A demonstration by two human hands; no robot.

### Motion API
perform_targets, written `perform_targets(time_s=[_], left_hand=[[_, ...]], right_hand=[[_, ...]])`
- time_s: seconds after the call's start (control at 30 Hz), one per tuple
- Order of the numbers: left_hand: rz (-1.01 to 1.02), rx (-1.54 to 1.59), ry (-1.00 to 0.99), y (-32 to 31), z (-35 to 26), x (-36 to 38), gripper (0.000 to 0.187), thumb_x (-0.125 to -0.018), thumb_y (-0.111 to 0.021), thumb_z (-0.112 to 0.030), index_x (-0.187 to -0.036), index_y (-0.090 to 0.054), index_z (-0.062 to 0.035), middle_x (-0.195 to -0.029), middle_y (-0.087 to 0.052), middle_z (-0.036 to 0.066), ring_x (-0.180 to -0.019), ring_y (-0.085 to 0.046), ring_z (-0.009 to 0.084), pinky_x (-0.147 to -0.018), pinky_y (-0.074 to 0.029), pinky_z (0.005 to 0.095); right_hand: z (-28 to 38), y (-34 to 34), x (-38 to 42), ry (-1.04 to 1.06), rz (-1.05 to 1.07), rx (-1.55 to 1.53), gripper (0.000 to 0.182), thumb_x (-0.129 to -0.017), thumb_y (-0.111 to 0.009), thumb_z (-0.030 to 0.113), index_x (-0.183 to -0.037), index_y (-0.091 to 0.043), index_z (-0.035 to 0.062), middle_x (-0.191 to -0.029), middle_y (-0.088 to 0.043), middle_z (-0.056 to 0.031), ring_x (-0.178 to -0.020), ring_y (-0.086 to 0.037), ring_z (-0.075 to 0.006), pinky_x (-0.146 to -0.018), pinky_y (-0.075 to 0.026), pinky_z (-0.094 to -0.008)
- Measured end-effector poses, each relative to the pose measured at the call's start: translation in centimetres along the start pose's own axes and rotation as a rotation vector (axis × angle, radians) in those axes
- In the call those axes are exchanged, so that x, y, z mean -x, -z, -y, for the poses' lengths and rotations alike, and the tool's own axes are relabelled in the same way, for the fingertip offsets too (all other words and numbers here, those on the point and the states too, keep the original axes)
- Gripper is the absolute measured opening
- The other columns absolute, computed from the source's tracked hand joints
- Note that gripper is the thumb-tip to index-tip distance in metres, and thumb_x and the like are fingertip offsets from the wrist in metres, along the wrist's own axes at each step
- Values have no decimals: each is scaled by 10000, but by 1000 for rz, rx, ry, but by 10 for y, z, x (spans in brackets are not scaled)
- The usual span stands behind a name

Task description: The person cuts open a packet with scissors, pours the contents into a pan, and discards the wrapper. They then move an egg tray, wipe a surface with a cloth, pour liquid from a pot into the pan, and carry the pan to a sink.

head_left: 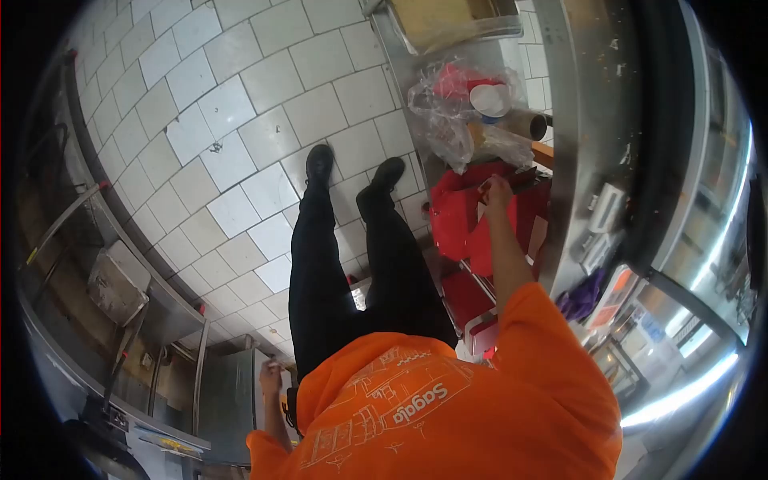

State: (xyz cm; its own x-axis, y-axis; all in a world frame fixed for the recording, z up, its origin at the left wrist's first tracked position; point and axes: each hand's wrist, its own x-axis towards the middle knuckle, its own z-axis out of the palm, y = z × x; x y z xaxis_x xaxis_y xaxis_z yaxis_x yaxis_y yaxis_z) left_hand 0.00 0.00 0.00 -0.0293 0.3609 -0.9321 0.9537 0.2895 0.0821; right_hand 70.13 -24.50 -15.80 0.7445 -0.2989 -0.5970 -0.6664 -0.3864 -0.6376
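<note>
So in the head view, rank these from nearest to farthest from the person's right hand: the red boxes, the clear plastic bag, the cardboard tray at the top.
From the right hand:
1. Red boxes: under the hand, touching it.
2. Clear plastic bag: just beyond, on the shelf.
3. Cardboard tray: far end, at the frame's top.

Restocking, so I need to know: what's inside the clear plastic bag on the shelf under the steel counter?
Inside the clear plastic bag a red stack and a white lid show. Crumpled plastic hides whatever lies deeper.

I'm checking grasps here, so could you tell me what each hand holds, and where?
The right hand grips the red box at its upper edge. The left hand seems empty.
</note>
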Motion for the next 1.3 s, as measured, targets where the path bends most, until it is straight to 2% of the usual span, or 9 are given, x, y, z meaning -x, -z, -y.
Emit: perform_targets(time_s=[0.07,0.4,0.5,0.57,0.77,0.93,1.0,1.13,1.3], left_hand=[[22,62,75,5,-21,49,280,-816,-540,-179,-1043,-510,-18,-820,-639,95,-732,-636,215,-620,-486,291],[46,454,164,-35,-59,3,255,-855,-489,-148,-1084,-511,-36,-837,-606,96,-743,-597,176,-619,-492,285],[52,458,185,-31,-57,9,238,-872,-482,-163,-1076,-501,-43,-849,-618,90,-761,-608,171,-620,-486,275],[54,459,184,-30,-55,8,221,-883,-482,-183,-1060,-500,-51,-856,-630,84,-766,-618,160,-621,-475,260],[38,434,250,-27,-54,18,222,-885,-476,-174,-1078,-488,-66,-866,-625,81,-773,-612,152,-627,-472,262],[29,453,273,-31,-70,22,214,-882,-485,-168,-1074,-491,-75,-850,-616,61,-752,-605,147,-629,-468,261],[57,442,260,-35,-68,20,212,-882,-485,-168,-1072,-493,-74,-842,-613,59,-740,-602,144,-622,-471,258],[87,389,182,-38,-94,17,210,-882,-483,-165,-1068,-496,-70,-817,-607,55,-708,-592,137,-601,-479,248],[73,411,192,-30,-97,12,211,-880,-480,-159,-1068,-498,-63,-833,-619,71,-727,-603,146,-595,-481,245]], right_hand=[[37,-5,24,-42,-46,96,300,-734,-582,77,-1033,-560,67,-800,-597,-67,-524,-567,-170,-383,-386,-244],[62,-94,-30,46,157,282,274,-756,-589,86,-1026,-552,58,-758,-550,-22,-562,-494,-84,-393,-334,-223],[66,-112,-60,181,167,287,266,-705,-610,118,-955,-608,30,-768,-585,-47,-639,-550,-142,-516,-437,-273],[84,-132,-68,753,-93,424,211,-713,-613,126,-891,-620,15,-765,-604,-58,-687,-564,-152,-629,-452,-273],[102,-151,-97,923,-124,514,208,-745,-635,135,-888,-605,-13,-822,-610,-75,-662,-584,-160,-590,-469,-275],[63,-110,-93,692,-185,282,195,-758,-596,150,-835,-573,-27,-741,-585,-89,-603,-591,-165,-496,-478,-259],[39,-74,-70,681,-215,498,192,-762,-578,154,-822,-565,-27,-744,-580,-87,-583,-589,-157,-477,-483,-245],[36,-46,3,132,-44,630,221,-737,-596,183,-816,-574,-22,-680,-600,-72,-605,-587,-124,-454,-481,-254],[8,-60,-20,257,233,922,292,-698,-628,203,-901,-578,-1,-755,-617,-132,-704,-612,-208,-601,-485,-316]])
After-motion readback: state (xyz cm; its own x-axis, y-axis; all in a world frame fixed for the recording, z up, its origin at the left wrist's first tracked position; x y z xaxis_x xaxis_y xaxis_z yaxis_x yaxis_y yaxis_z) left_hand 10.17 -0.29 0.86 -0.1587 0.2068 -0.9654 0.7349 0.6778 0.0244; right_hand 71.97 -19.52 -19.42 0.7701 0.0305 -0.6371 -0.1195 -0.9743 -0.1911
